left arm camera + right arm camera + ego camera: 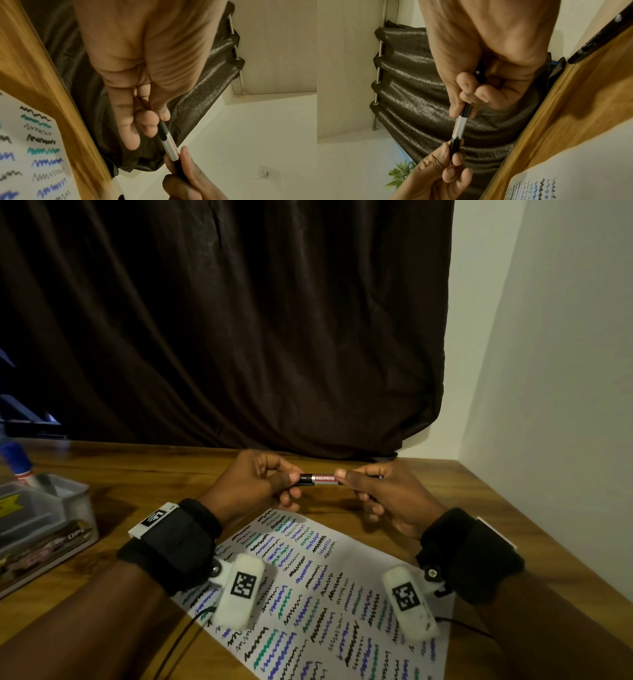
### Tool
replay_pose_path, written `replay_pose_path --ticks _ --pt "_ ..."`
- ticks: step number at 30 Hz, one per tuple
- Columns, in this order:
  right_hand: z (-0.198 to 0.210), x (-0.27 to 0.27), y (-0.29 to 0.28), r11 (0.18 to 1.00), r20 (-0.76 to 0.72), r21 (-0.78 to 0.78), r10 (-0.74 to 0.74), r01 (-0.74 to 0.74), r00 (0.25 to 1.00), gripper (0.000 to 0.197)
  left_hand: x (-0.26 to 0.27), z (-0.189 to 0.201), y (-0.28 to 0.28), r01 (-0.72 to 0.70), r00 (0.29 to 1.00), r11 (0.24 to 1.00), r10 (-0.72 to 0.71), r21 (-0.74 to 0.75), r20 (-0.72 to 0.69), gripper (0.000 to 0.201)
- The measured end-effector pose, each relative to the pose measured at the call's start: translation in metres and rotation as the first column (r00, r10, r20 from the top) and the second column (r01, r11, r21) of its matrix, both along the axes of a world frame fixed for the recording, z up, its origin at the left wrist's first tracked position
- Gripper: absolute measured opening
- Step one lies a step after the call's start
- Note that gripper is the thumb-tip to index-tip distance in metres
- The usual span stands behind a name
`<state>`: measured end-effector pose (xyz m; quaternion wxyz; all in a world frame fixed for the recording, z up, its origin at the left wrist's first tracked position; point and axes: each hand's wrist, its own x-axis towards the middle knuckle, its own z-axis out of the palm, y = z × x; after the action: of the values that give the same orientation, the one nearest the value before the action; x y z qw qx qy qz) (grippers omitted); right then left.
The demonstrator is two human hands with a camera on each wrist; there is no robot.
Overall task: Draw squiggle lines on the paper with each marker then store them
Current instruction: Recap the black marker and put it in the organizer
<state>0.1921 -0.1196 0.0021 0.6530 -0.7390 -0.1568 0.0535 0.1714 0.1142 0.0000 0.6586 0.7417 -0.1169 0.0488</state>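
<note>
I hold a marker (320, 479) level above the wooden table (171, 470), just beyond the paper (308, 594), which is covered in black, blue and green squiggles. It has a pale labelled barrel with red lettering and black ends. My left hand (291, 479) pinches its left black end between thumb and fingers. My right hand (342, 477) grips the other end, the rest of which is hidden in the fist. In the left wrist view the left hand (157, 121) pinches the marker (169, 146). In the right wrist view the right hand (463, 109) holds the marker (459, 127).
A clear plastic storage box (78, 508) stands at the table's left edge, with a blue-capped item (17, 463) in it. Another black marker (599, 33) lies on the table near my right hand. A dark curtain (239, 337) hangs behind and a white wall (548, 371) stands on the right.
</note>
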Motion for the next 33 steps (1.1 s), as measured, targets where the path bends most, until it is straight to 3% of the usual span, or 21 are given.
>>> replay_pose_path --ticks 9,18,21,26,29,33 --pt "0.001 -0.003 0.004 0.998 -0.099 -0.061 0.004 -0.010 0.995 0.042 0.003 0.001 0.003 -0.020 0.998 0.999 0.017 0.046 0.068 0.015" --pt "0.000 0.002 0.007 0.998 -0.156 -0.036 0.051 -0.057 0.986 0.044 -0.001 0.003 0.004 0.021 0.999 0.999 -0.022 0.034 0.037 0.013" --pt "-0.002 -0.002 0.008 0.988 -0.223 -0.013 0.144 -0.151 0.964 0.050 -0.006 0.006 0.009 -0.051 0.998 0.999 0.050 0.018 0.038 0.015" --pt "-0.009 -0.008 0.007 0.914 -0.303 -0.155 0.317 -0.375 0.899 0.049 -0.033 0.027 0.042 -0.240 0.967 0.964 0.228 0.110 0.108 0.013" --pt "-0.014 -0.007 0.007 0.864 -0.355 -0.187 0.384 -0.468 0.852 0.056 -0.064 0.051 0.084 -0.363 0.928 0.904 0.328 0.228 0.177 0.010" --pt "-0.015 -0.003 0.008 0.855 -0.363 -0.206 0.384 -0.476 0.849 0.054 -0.114 0.090 0.149 -0.545 0.837 0.772 0.482 0.327 0.258 0.008"
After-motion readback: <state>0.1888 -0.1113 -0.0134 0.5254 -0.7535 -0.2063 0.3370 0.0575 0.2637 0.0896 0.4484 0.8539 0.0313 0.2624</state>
